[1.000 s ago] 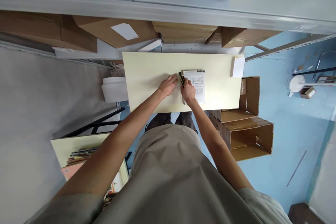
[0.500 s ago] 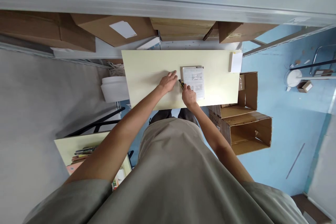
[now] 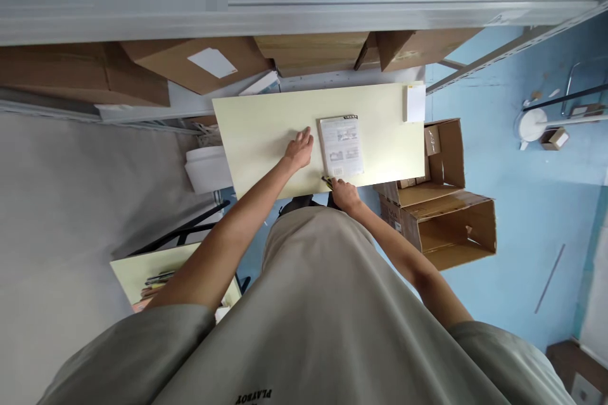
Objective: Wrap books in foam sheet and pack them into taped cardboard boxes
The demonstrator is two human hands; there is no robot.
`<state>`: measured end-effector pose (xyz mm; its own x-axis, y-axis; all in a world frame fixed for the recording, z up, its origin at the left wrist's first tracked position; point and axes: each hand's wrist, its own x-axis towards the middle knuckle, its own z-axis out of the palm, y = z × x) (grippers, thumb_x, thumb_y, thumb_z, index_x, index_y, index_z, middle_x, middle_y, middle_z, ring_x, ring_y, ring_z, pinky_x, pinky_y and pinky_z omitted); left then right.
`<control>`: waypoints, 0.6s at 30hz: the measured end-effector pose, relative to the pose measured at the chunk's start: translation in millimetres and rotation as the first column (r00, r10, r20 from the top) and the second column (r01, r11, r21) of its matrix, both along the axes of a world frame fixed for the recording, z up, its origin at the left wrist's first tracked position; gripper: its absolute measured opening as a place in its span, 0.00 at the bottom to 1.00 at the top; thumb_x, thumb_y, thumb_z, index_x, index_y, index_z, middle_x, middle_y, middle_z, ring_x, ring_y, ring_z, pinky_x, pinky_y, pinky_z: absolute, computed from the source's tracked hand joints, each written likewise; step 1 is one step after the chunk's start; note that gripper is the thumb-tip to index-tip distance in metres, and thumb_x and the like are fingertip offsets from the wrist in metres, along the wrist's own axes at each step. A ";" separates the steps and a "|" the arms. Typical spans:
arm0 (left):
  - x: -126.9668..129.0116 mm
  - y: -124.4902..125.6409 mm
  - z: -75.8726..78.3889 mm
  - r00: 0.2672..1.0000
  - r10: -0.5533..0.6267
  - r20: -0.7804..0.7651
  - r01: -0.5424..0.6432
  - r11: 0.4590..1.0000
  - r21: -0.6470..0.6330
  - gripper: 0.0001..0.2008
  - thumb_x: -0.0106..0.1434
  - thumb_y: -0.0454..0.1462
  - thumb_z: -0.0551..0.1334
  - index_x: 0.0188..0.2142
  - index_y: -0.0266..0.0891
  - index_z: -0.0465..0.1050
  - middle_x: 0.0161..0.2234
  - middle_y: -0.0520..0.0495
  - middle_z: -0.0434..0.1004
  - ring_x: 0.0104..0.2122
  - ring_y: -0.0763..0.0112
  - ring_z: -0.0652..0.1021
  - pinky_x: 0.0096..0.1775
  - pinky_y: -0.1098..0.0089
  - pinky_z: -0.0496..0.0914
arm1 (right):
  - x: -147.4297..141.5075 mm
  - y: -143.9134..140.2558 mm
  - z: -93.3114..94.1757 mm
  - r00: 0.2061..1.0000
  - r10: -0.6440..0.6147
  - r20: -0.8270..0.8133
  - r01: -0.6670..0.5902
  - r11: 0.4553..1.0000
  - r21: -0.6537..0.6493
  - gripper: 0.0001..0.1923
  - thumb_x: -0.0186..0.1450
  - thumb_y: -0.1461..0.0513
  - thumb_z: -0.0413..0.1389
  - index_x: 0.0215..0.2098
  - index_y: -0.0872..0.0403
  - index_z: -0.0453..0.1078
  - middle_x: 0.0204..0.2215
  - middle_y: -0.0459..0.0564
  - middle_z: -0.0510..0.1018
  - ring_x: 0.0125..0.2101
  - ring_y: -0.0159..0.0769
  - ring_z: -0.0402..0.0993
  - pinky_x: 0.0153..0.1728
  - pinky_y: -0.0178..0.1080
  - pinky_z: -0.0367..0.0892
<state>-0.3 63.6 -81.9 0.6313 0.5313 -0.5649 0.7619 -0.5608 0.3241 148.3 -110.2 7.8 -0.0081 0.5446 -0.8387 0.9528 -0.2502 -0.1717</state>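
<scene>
Closed around a small yellow-and-black tool, probably a utility knife (image 3: pixel 327 181), the right hand (image 3: pixel 346 194) makes a tight grip at the near edge of the desk (image 3: pixel 266 120), at about 5 o'clock from the flat packet (image 3: pixel 341 146). Only the tip of the knife shows past the fingers, so I cannot say if a blade is out. The left hand (image 3: pixel 299 150) lies flat and spread on the bare desk, at 9 o'clock from the packet and just beside it, holding nothing.

The packet sits near the middle of the desk, with a printed white label on top. It looks thin, light and rather stiff, with a smooth face that may slide under pressure; I judge it is best held by pressing down on the flat top or by pinching one long edge.

The person's shirt (image 3: pixel 332 316) hides the near side of the desk. A white slip (image 3: pixel 415 103) lies at the 2 o'clock corner. Open cardboard boxes (image 3: pixel 446 202) stand on the blue floor at 4 o'clock. The print on the label is too small to read.
</scene>
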 end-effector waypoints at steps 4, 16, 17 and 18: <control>2.4 -7.1 -0.7 0.999 0.034 -0.021 -0.034 0.999 0.000 0.44 0.67 0.28 0.60 0.81 0.22 0.55 0.86 0.25 0.38 0.82 0.33 0.56 0.72 0.41 0.71 | 23.8 -11.2 10.7 0.994 -0.026 -0.107 0.026 1.000 -0.007 0.18 0.77 0.64 0.61 0.64 0.55 0.75 0.57 0.63 0.88 0.59 0.54 0.86 0.56 0.43 0.77; 87.9 15.9 101.5 0.922 0.131 0.365 -0.178 0.979 0.100 0.19 0.71 0.27 0.60 0.55 0.43 0.82 0.56 0.38 0.88 0.62 0.53 0.83 0.65 0.56 0.78 | 175.5 58.3 64.8 0.728 -0.291 -0.620 0.663 0.528 0.531 0.34 0.69 0.54 0.65 0.71 0.51 0.65 0.52 0.55 0.86 0.47 0.47 0.86 0.52 0.46 0.80; 104.6 23.5 120.9 0.893 0.128 0.432 -0.205 0.969 0.136 0.16 0.73 0.28 0.61 0.54 0.44 0.81 0.54 0.39 0.88 0.60 0.54 0.84 0.63 0.57 0.79 | 192.3 80.4 77.7 0.739 -0.246 -0.627 0.660 0.454 0.599 0.32 0.69 0.54 0.64 0.69 0.51 0.65 0.53 0.56 0.85 0.49 0.48 0.85 0.53 0.47 0.80; 121.1 32.4 141.7 0.858 0.114 0.501 -0.229 0.958 0.174 0.14 0.74 0.29 0.62 0.53 0.44 0.80 0.53 0.40 0.88 0.58 0.55 0.85 0.62 0.58 0.79 | 208.8 104.5 92.0 0.761 -0.200 -0.617 0.641 0.385 0.665 0.30 0.69 0.54 0.64 0.67 0.51 0.67 0.54 0.57 0.84 0.51 0.49 0.84 0.56 0.48 0.79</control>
<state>120.9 95.9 59.8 0.6801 0.7298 -0.0702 0.6326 -0.5357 0.5593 357.1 -5.6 99.8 0.2551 0.9668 0.0139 0.5467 -0.1324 -0.8268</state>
